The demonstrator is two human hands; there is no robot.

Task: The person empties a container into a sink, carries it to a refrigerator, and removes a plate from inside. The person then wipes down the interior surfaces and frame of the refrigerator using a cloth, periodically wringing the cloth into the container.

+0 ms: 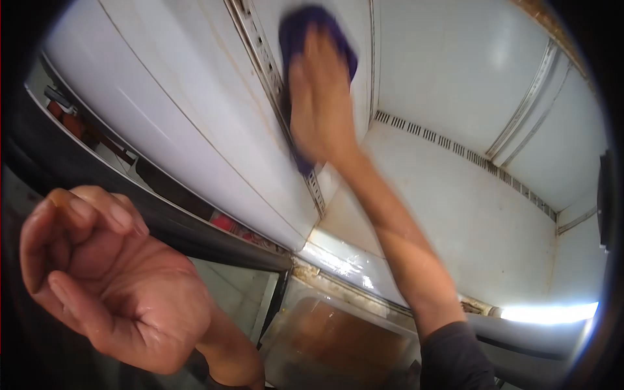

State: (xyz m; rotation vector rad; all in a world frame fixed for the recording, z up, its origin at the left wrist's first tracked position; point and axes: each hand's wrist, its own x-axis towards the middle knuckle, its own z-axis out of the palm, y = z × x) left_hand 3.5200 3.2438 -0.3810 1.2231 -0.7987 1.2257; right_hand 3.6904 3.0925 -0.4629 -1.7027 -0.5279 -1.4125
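Note:
My right hand [320, 107] presses a purple cloth [300, 29] flat against the white inner side wall [188, 58] of a cabinet that looks like a refrigerator. Cloth shows beyond the fingertips and below the wrist, over a slotted metal shelf rail [260, 49]. The hand and cloth are smeared by motion. In the lower left, my left hand [117, 279] is raised with the palm turned up. Its fingers curl loosely and hold nothing; the skin looks wet.
A vent strip [455, 144] runs along the base of the back wall [448, 65]. The cabinet's floor panel [448, 214] has brownish stains. Below its wet front edge [344, 260] stands a clear plastic container [338, 338] with something brown. A dark gasket [169, 227] borders the left side.

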